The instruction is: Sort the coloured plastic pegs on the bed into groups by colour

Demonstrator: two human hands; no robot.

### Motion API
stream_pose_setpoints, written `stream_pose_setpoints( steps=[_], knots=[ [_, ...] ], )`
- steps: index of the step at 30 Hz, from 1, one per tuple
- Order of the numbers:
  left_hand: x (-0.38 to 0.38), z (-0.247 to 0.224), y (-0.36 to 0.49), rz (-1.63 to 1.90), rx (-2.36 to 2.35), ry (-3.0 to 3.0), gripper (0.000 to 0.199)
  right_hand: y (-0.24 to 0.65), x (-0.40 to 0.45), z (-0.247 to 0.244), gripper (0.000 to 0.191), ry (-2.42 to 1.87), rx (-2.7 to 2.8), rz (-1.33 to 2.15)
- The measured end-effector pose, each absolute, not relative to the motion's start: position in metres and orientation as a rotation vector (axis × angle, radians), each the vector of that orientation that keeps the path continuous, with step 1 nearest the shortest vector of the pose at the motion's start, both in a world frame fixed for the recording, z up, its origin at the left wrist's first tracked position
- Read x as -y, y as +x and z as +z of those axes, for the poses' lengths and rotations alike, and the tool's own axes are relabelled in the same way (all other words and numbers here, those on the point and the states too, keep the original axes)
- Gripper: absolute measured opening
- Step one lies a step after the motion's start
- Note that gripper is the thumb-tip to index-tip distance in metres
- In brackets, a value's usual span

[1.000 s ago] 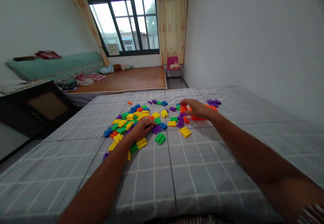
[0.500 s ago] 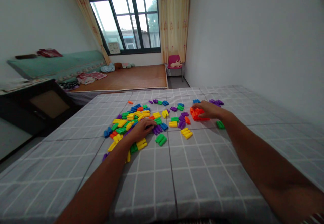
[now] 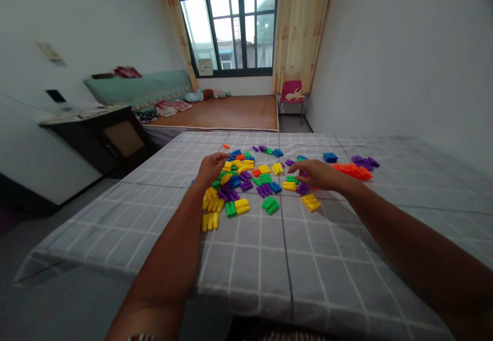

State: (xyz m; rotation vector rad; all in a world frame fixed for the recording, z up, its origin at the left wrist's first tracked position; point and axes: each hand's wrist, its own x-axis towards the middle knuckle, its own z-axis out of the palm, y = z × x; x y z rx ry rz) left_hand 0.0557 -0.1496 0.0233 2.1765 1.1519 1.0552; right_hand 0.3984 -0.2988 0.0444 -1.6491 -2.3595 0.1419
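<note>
Colourful plastic building blocks, shaped like joined tubes, lie in a loose pile on the table. My left hand (image 3: 212,168) hovers at the pile's left side, above yellow blocks (image 3: 212,201); its fingers are curled together, and anything between them is too small to make out. My right hand (image 3: 314,173) reaches in from the right, thumb and fingers apart, over a purple block (image 3: 302,189) and close to a green block (image 3: 292,179). To the right of that wrist sits a cluster of orange blocks (image 3: 352,171), partly behind the forearm.
Purple blocks (image 3: 365,162) and a blue block (image 3: 330,157) are grouped at the back right. A grey checked cloth (image 3: 254,269) covers the table. Beyond stand a low bed (image 3: 234,112), a pink chair (image 3: 291,92) and a dark cabinet (image 3: 119,138); a wall is at right.
My right hand has left the orange cluster and moved left over the loose blocks. My left hand has lifted and shifted to the pile's far left side. The view has turned left.
</note>
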Motion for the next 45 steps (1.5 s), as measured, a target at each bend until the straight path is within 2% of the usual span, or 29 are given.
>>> stream_pose_setpoints(
  steps=[3,9,13,16,22,26,32,38,45],
  knots=[
    [0.141,0.017,0.046,1.063,-1.317,2.216,0.03,0.357,0.269,0.038,0.027,-1.63,2.457,0.134],
    [0.12,0.01,0.014,1.384,-1.445,1.937,0.033,0.293,0.199,0.038,0.032,-1.659,2.494,0.019],
    [0.116,-0.001,-0.005,1.041,-1.652,2.011,0.032,0.263,0.15,0.034,0.035,-1.77,2.472,-0.062],
    [0.122,-0.002,-0.007,0.775,-1.839,2.084,0.032,0.247,0.122,0.026,0.037,-1.951,2.488,0.012],
    [0.129,0.004,-0.004,0.701,-1.88,2.061,0.035,0.236,0.102,0.024,0.034,-1.988,2.478,0.029],
    [0.13,0.012,-0.013,0.567,-1.814,2.138,0.032,0.25,0.118,0.035,0.032,-1.875,2.37,0.052],
    [0.142,0.03,-0.027,0.231,-1.339,2.275,0.026,0.329,0.186,0.046,0.035,-1.449,2.091,0.53],
    [0.142,0.03,-0.024,0.181,-1.244,2.176,0.044,0.447,0.276,0.063,0.047,-1.633,1.798,0.611],
    [0.139,0.032,-0.02,0.138,-1.321,2.132,0.033,0.524,0.341,0.044,0.031,-2.051,1.676,0.313]
  ],
)
